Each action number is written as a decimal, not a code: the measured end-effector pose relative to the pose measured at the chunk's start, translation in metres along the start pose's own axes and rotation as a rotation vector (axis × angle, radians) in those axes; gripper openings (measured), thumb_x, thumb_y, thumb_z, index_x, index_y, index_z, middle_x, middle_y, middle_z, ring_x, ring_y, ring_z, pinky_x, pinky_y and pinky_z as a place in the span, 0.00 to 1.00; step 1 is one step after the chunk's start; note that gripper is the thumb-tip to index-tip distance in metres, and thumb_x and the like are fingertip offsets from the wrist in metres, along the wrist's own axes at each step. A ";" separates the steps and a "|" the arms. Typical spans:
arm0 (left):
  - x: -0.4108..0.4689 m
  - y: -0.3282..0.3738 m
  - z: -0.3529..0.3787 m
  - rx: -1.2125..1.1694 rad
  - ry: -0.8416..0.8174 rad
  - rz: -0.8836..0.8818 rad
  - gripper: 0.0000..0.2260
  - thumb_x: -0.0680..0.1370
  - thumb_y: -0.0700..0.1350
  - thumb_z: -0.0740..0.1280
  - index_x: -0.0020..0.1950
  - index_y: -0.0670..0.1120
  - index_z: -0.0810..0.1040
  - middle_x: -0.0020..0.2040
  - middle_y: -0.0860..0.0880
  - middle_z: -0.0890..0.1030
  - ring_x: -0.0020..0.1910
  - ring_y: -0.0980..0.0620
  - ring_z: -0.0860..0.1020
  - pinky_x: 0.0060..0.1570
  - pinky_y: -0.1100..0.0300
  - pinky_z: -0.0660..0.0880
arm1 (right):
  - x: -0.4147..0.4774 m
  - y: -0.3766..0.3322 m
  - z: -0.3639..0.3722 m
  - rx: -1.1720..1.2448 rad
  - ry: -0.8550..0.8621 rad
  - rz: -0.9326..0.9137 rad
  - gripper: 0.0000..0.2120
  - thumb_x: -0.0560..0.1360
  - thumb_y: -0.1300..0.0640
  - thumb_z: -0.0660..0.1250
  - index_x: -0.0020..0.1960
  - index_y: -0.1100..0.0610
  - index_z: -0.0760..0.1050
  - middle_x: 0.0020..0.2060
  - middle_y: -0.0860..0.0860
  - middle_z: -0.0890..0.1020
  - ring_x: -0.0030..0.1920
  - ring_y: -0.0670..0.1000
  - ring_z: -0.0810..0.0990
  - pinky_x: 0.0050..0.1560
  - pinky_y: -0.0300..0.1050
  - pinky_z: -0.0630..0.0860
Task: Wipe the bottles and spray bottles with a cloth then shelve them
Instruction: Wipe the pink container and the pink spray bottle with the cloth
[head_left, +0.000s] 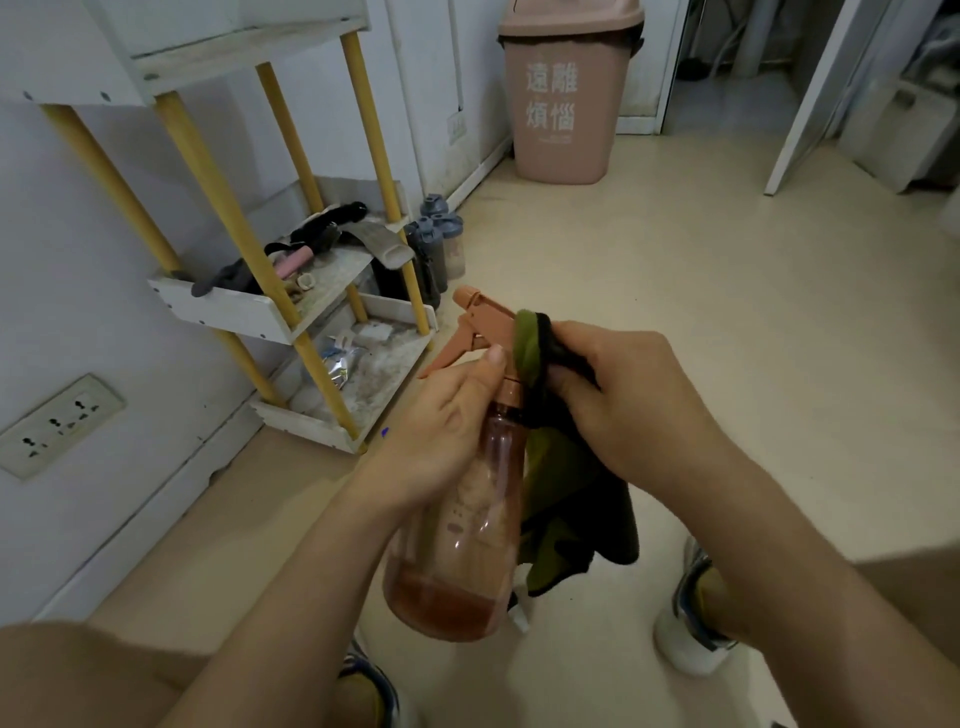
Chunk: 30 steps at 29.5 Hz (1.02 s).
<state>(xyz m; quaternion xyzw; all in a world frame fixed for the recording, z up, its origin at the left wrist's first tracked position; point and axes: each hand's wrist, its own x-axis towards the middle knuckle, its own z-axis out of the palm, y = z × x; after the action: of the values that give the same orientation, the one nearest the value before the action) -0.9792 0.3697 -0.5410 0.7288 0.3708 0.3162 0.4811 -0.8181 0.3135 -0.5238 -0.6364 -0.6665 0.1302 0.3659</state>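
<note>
Two hands share the work. The left hand (441, 431) curls round the neck and shoulder of the pink spray bottle (467, 545), thumb up by the collar, holding it upright in mid-air above the floor. The right hand (623, 395) has its fingers bunched on an olive-and-black cloth (566, 499), pressing a fold against the back of the trigger head (475, 322).

To wipe well, I would turn the bottle in the left hand so the cloth reaches the nozzle, the trigger and then the body, and keep fingers off the trigger, since liquid sits in the base.

Several grey-capped bottles (434, 249) stand on the floor just beside the shelf rack (228, 317). Its lower tiers look dusty and hold clutter, which may crowd shelving. A pink bin (563, 104) stands well apart by the wall, and a wall socket (60, 423) sits low on the left.
</note>
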 end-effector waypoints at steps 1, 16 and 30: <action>0.001 0.000 -0.001 0.024 0.015 0.019 0.24 0.81 0.60 0.54 0.45 0.42 0.78 0.40 0.44 0.80 0.42 0.44 0.80 0.50 0.43 0.76 | -0.002 0.002 0.006 -0.126 0.077 -0.005 0.07 0.78 0.61 0.62 0.46 0.52 0.75 0.35 0.47 0.78 0.36 0.50 0.77 0.34 0.35 0.68; -0.005 -0.004 -0.001 0.097 -0.035 -0.021 0.20 0.81 0.58 0.54 0.35 0.50 0.74 0.31 0.54 0.74 0.33 0.55 0.74 0.42 0.55 0.72 | -0.009 0.010 0.028 -0.240 0.171 -0.155 0.07 0.73 0.62 0.59 0.43 0.59 0.76 0.32 0.48 0.74 0.31 0.51 0.68 0.30 0.36 0.63; -0.002 0.002 0.010 -0.163 0.244 -0.102 0.20 0.79 0.60 0.56 0.46 0.48 0.80 0.37 0.50 0.82 0.40 0.51 0.83 0.47 0.53 0.80 | -0.018 0.014 0.034 0.271 0.238 0.093 0.12 0.79 0.58 0.61 0.38 0.47 0.75 0.31 0.42 0.77 0.33 0.43 0.75 0.34 0.32 0.69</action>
<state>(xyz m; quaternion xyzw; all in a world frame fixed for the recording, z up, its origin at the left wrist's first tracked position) -0.9715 0.3627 -0.5425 0.6237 0.4361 0.4064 0.5056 -0.8312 0.3088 -0.5618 -0.6224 -0.5647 0.1591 0.5181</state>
